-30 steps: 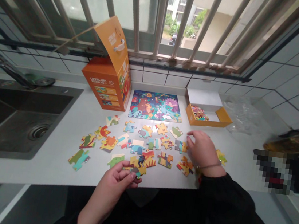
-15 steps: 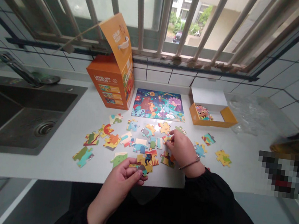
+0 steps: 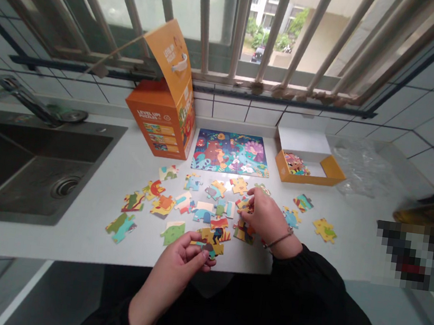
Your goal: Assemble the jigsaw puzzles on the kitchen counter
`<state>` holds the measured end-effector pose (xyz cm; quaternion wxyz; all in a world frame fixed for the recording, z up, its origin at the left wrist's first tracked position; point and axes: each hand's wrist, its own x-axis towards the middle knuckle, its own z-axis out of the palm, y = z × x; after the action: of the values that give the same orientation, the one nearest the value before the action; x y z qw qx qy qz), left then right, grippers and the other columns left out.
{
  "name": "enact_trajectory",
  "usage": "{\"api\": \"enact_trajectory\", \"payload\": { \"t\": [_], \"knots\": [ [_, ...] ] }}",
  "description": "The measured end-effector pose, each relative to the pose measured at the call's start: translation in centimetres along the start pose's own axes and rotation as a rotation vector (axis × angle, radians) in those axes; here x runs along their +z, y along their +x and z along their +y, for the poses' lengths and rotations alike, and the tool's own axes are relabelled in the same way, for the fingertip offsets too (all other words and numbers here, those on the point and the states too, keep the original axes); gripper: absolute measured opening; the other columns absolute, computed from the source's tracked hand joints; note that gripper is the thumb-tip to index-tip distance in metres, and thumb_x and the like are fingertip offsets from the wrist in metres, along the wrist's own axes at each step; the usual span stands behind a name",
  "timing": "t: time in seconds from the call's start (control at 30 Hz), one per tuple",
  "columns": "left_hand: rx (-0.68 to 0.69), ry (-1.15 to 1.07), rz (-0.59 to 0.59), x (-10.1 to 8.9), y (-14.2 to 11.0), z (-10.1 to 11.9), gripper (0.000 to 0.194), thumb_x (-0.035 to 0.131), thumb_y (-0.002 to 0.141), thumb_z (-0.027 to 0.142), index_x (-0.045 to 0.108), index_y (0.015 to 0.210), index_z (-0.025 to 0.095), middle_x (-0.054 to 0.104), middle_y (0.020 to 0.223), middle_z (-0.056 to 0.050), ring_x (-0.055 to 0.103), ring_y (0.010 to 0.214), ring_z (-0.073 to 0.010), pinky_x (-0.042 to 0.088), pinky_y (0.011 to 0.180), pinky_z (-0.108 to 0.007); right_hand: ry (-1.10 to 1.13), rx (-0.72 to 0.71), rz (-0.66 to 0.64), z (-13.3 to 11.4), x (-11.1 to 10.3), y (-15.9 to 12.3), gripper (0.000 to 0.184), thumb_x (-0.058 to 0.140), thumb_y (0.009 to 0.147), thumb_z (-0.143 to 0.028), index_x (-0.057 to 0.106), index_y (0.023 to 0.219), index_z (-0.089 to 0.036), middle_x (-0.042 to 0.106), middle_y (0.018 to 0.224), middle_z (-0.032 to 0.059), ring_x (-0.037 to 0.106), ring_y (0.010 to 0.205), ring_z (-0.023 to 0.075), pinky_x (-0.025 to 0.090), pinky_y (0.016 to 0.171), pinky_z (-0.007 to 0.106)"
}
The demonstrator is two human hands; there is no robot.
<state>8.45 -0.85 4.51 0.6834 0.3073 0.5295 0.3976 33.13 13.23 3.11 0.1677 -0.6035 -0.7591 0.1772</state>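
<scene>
My left hand (image 3: 177, 269) is closed at the counter's front edge, its thumb and fingers pinching a yellow jigsaw puzzle piece (image 3: 216, 250) with grey and teal on it. Part of that piece is hidden by the fingers. Just beyond it lies an orange-red piece (image 3: 220, 223). My right hand (image 3: 267, 220) reaches over the right of the spread, thumb and fingertips curled around a small red-and-yellow puzzle piece (image 3: 243, 204) on the counter. Below those fingers lies a dark orange and brown piece (image 3: 244, 232). A green piece (image 3: 173, 233) rests left of my left hand.
Several loose pieces spread across the white counter (image 3: 78, 243). Behind them lies a colourful picture board (image 3: 232, 153), between an orange puzzle box (image 3: 161, 128) and an open yellow box (image 3: 311, 179) with pieces inside. At left is a sink (image 3: 35, 170); clear plastic wrapping (image 3: 360, 165) lies at right.
My right hand has shifted slightly right and toward me, and the red-and-yellow piece at its fingertips has moved a little with it. My left hand has moved slightly right with its piece.
</scene>
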Motion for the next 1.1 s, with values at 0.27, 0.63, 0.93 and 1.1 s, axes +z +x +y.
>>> {"api": "enact_trajectory", "payload": {
  "t": [0.27,0.63,0.93,1.1],
  "knots": [
    [-0.020,-0.006,-0.013,0.6,0.1,-0.4,0.069,0.097,0.073,0.059,0.057,0.115,0.021,0.082,0.088,-0.007,0.083,0.088,-0.0264,0.060,0.076,-0.032,0.080,-0.109,0.111,0.7,-0.1,-0.6,0.057,0.072,0.083,-0.011,0.058,0.138,-0.021,0.064,0.126,0.0142,0.069,0.109,0.0290,0.059,0.096,0.043],
    [-0.040,-0.032,-0.053,0.8,0.6,-0.9,0.074,0.097,0.072,0.061,0.058,0.119,0.020,0.084,0.096,-0.010,0.083,0.091,-0.0271,0.059,0.080,-0.032,0.777,0.169,-0.053,-2.5,-2.0,-2.5,0.039,0.077,0.094,-0.053,0.070,0.116,-0.022,0.079,0.087,0.0047,0.075,0.077,0.0233,0.060,0.070,0.036],
    [0.010,-0.019,-0.085,1.3,0.4,-0.1,0.058,0.094,0.079,0.055,0.064,0.115,0.021,0.082,0.099,-0.009,0.079,0.086,-0.0245,0.058,0.073,-0.031,1.079,0.197,-0.378,-6.6,-0.9,-4.1,0.048,0.084,0.086,-0.060,0.064,0.110,-0.023,0.075,0.095,0.0013,0.072,0.077,0.0176,0.061,0.069,0.032],
    [0.051,0.035,-0.066,1.2,0.6,0.0,0.045,0.088,0.086,0.056,0.070,0.105,0.019,0.078,0.094,-0.006,0.070,0.076,-0.0183,0.052,0.065,-0.026,1.018,0.163,-0.360,-7.2,-0.5,-4.3,0.046,0.082,0.088,-0.059,0.064,0.110,-0.022,0.070,0.082,-0.0024,0.065,0.068,0.0150,0.054,0.061,0.028]
  ]
}}
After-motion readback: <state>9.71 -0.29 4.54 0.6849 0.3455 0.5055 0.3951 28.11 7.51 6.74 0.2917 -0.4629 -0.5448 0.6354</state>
